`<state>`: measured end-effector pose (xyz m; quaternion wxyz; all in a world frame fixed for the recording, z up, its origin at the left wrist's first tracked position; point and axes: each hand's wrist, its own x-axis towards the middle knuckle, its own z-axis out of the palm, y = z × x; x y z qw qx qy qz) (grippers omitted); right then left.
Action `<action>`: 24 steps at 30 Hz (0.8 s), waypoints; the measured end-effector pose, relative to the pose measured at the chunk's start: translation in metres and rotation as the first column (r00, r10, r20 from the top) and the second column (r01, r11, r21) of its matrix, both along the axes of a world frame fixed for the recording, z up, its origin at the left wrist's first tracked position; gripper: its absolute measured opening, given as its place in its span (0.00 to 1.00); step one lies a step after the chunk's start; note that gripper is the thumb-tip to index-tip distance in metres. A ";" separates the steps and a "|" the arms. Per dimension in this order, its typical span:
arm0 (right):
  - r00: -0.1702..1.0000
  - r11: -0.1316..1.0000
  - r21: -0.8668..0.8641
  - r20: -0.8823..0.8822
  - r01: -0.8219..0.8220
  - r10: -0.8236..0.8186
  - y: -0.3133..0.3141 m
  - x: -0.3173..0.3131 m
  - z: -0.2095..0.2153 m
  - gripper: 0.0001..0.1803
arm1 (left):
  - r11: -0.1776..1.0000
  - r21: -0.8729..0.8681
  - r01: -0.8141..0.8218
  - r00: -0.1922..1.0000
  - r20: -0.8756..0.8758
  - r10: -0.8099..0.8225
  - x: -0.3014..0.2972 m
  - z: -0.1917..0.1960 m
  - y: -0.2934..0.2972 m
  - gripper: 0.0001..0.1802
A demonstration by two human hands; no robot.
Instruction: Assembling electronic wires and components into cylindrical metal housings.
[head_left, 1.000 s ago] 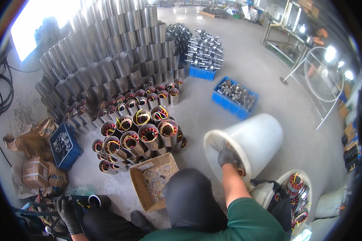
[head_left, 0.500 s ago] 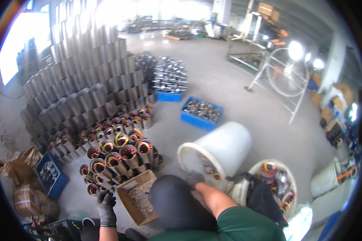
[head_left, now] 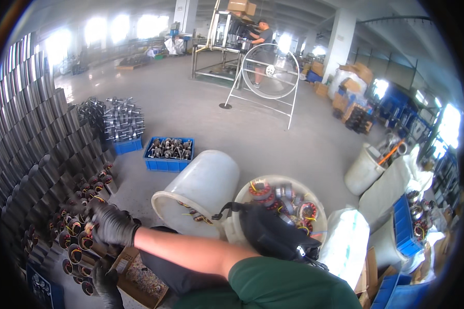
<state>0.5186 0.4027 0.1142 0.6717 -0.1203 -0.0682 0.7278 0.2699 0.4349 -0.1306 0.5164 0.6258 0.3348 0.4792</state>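
My right hand [head_left: 110, 225], in a black glove, reaches across to the left and is curled around a copper-wound stator [head_left: 89, 227] at the rows of stators [head_left: 73, 246] stacked on their sides. My left hand [head_left: 106, 284], also gloved in black, is low at the picture's bottom edge, between the lowest stators and a cardboard box [head_left: 139, 280] of small parts; its fingers are partly hidden. A white bucket [head_left: 203, 188] lies tipped on its side just right of my right forearm, with a few stators in its mouth.
Metal tubes [head_left: 33, 154] are stacked high along the left. Blue crates [head_left: 168, 154] of rotors stand behind the bucket. A round white tub [head_left: 286, 198] of stators with a black bag [head_left: 273, 234] on it is to the right. A large fan [head_left: 269, 72] and another person stand far back.
My right hand left the tipped bucket and swung across to the stator rows on the left. My head lifted, so more of the hall shows. My left hand stays low on the left.
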 end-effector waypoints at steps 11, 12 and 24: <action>0.151 0.712 0.701 0.709 -0.043 -0.689 -0.063 -0.073 -0.098 0.29 | 0.844 -0.274 0.462 0.845 0.425 -0.324 -0.015 -0.048 -0.005 0.33; 0.240 0.868 0.479 0.865 -0.129 -0.442 -0.066 -0.070 -0.099 0.29 | 0.834 -0.289 0.469 0.810 0.517 -0.276 -0.020 -0.047 -0.009 0.31; 0.121 0.962 0.119 0.988 -0.246 -0.091 -0.051 -0.082 -0.144 0.29 | 0.553 -0.800 0.232 0.895 0.398 0.200 -0.009 -0.067 -0.050 0.28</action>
